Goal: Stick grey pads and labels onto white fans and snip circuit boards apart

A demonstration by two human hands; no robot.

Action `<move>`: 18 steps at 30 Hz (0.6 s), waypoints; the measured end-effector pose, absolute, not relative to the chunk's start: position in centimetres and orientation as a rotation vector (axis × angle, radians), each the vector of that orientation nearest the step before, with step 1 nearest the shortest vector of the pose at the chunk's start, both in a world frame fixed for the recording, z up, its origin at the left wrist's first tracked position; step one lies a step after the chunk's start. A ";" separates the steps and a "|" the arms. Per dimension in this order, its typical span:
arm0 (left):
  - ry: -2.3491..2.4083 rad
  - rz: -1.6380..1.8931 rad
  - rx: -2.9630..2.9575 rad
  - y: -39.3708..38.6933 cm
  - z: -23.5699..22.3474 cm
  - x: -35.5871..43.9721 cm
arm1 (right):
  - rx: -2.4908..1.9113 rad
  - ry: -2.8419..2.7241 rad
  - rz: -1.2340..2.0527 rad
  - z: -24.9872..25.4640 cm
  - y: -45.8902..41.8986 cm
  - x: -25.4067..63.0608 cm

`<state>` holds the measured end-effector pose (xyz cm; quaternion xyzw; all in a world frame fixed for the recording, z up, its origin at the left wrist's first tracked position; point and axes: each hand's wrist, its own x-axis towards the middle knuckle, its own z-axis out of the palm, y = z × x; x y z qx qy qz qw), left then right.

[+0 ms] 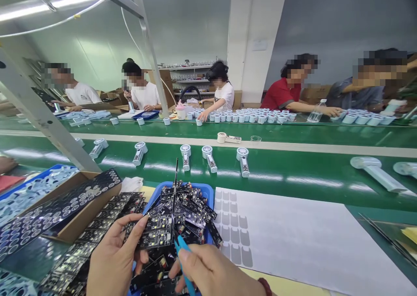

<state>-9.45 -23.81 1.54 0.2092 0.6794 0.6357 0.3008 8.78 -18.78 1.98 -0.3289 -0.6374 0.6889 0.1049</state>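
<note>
Between the thumb and fingers of my left hand is a black circuit board panel with rows of pale components. My right hand is closed round blue-handled pliers, whose jaws meet the panel's right edge. A narrow dark strip stands upright at that edge; whether it is still joined to the panel I cannot tell. Under both hands lies a blue tray heaped with loose circuit boards. More board panels are stacked left of the tray, partly behind my left hand.
Handheld fan bodies lie along the green conveyor ahead. A white sheet with grey stickers is at right, tweezers beyond it. A cardboard box and a metal post stand left. Several co-workers sit opposite.
</note>
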 end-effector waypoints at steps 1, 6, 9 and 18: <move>1.789 1.712 0.507 -23.7 1.6 -9.2 | -0.969 -1.887 2.014 1.8 -19.0 8.7; 1.472 1.771 0.103 -23.7 1.8 -8.2 | -0.661 -1.478 2.320 0.6 -19.6 7.7; 1.543 1.721 0.166 -23.8 1.4 -8.7 | -0.540 -1.307 2.343 1.0 -19.6 8.1; 2.332 1.123 1.200 -25.4 2.1 -13.0 | -0.648 -2.527 0.925 -2.2 -20.1 11.4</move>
